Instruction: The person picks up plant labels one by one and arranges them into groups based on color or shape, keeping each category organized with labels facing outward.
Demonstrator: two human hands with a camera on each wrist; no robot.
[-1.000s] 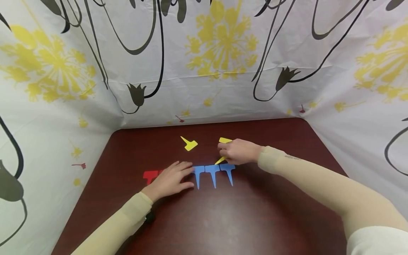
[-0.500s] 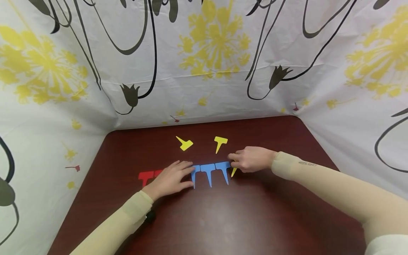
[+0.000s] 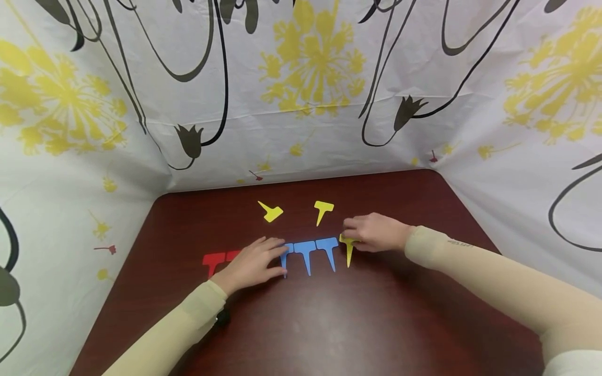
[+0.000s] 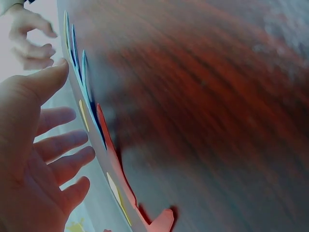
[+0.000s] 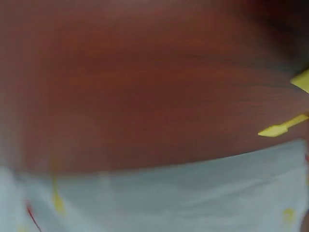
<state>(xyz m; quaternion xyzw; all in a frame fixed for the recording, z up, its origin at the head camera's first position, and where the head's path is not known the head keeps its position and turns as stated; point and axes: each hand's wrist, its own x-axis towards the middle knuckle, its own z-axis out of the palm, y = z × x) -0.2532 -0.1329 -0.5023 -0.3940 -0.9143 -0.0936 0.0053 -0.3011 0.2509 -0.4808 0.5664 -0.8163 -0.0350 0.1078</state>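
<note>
T-shaped plastic plant labels lie in a row across the dark table in the head view. At the row's right end, my right hand (image 3: pixel 373 232) pinches the head of a yellow plant label (image 3: pixel 349 252), whose spike points toward me. Just left of it are blue plant labels (image 3: pixel 305 253). My left hand (image 3: pixel 251 263) rests with spread fingers over the row's middle, its fingertips at the leftmost blue one. It partly hides the red plant labels (image 3: pixel 215 259). The right wrist view misses my right hand's fingers; the left wrist view shows my left fingers (image 4: pixel 63 145) relaxed.
Behind the row lie two loose yellow plant labels, a tilted one (image 3: pixel 270 213) and one on the right (image 3: pixel 324 210). A flower-printed white curtain (image 3: pixel 282 141) stands along the back and sides of the brown table (image 3: pixel 320 318).
My right hand has carried the yellow plant label from behind the blue ones rightward to the row's end and turned its spike toward me. My left hand stays put.
</note>
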